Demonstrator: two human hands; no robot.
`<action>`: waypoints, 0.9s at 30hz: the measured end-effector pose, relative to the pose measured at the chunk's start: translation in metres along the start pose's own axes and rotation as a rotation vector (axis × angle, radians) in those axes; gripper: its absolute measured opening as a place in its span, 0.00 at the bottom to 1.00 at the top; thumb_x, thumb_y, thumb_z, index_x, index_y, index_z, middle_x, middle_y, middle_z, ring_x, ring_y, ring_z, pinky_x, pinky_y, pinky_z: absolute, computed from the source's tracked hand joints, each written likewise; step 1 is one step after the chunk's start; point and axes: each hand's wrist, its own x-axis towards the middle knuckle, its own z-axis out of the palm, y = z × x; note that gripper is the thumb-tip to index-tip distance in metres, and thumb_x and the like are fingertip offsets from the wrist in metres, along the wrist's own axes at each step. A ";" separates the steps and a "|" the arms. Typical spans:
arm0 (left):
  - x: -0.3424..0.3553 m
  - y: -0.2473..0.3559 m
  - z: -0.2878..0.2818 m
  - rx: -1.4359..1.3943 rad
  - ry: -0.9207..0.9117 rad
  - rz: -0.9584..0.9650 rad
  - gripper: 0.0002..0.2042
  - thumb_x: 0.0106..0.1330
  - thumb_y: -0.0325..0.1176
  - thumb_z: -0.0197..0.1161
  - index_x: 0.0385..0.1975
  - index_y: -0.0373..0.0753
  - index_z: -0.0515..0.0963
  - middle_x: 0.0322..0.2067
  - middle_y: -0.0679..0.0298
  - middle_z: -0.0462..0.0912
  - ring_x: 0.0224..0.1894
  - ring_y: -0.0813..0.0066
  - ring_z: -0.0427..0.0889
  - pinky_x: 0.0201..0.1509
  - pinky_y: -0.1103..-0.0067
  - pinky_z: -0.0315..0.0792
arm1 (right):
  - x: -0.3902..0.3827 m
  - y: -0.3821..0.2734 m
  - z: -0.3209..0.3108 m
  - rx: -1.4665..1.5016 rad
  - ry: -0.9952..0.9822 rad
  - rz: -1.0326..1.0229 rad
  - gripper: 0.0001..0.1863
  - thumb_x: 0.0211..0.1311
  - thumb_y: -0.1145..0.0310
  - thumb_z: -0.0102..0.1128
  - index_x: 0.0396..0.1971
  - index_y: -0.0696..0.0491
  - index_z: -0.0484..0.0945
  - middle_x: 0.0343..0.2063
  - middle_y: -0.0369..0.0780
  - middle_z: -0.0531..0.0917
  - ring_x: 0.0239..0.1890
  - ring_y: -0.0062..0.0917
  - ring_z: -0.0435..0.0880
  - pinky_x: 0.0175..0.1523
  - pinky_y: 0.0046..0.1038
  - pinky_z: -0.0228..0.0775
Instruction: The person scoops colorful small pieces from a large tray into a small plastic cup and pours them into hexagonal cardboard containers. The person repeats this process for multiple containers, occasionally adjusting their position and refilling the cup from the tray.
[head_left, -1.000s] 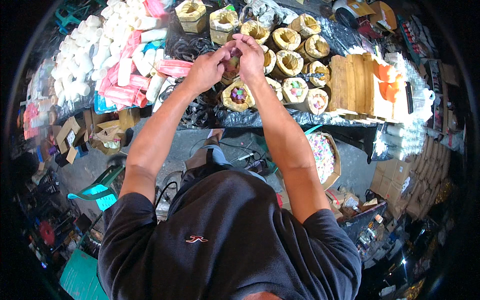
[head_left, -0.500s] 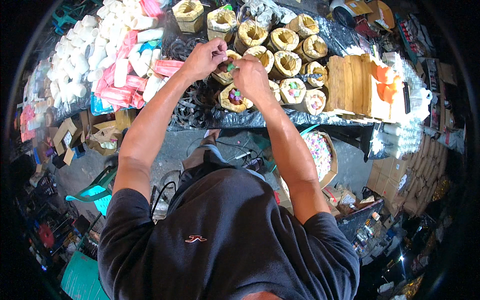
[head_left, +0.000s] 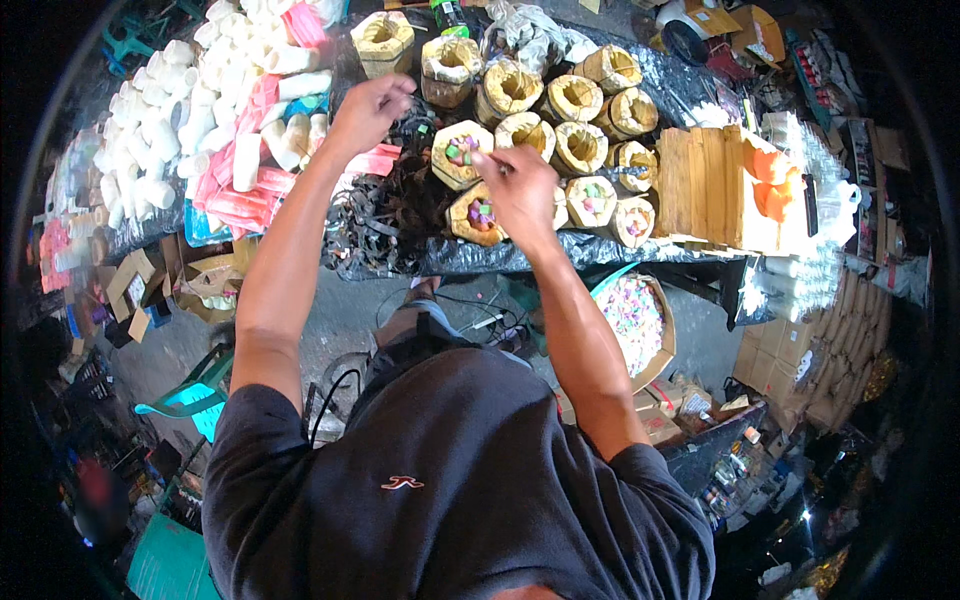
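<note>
Hexagonal wood-toned pot (head_left: 451,176) holding coloured pieces (head_left: 460,151) stands toward middle of bench's (head_left: 450,257) near edge. Right hand (head_left: 520,192) over its right rim, grip unclear; left hand (head_left: 366,116) loosely spread, nothing visible inside. Left palm against wall would steady pot; light fingertips avoid spilling.

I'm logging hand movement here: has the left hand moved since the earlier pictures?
Yes. Judged against the leftmost wooden pot, the left hand has moved left and forward, closer to it.
</note>
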 end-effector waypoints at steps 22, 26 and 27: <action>0.034 -0.106 0.089 0.525 0.003 -0.432 0.14 0.69 0.42 0.62 0.43 0.40 0.85 0.50 0.41 0.86 0.47 0.43 0.89 0.53 0.56 0.82 | -0.013 0.002 -0.062 -0.029 -0.105 0.281 0.14 0.68 0.64 0.74 0.43 0.60 0.87 0.27 0.37 0.87 0.26 0.16 0.77 0.33 0.24 0.71; 0.011 -0.084 0.053 0.728 -0.129 -0.102 0.12 0.69 0.37 0.63 0.46 0.39 0.85 0.48 0.41 0.84 0.50 0.41 0.86 0.55 0.56 0.80 | 0.005 -0.008 -0.053 -0.059 -0.083 0.312 0.14 0.62 0.67 0.76 0.43 0.61 0.88 0.36 0.45 0.89 0.26 0.28 0.83 0.35 0.33 0.77; 0.003 -0.087 0.050 0.642 -0.022 -0.089 0.14 0.62 0.29 0.66 0.48 0.40 0.84 0.48 0.44 0.83 0.51 0.43 0.85 0.56 0.58 0.80 | 0.013 -0.016 -0.051 -0.071 -0.107 0.224 0.14 0.62 0.68 0.75 0.43 0.60 0.88 0.35 0.45 0.88 0.26 0.30 0.83 0.36 0.33 0.77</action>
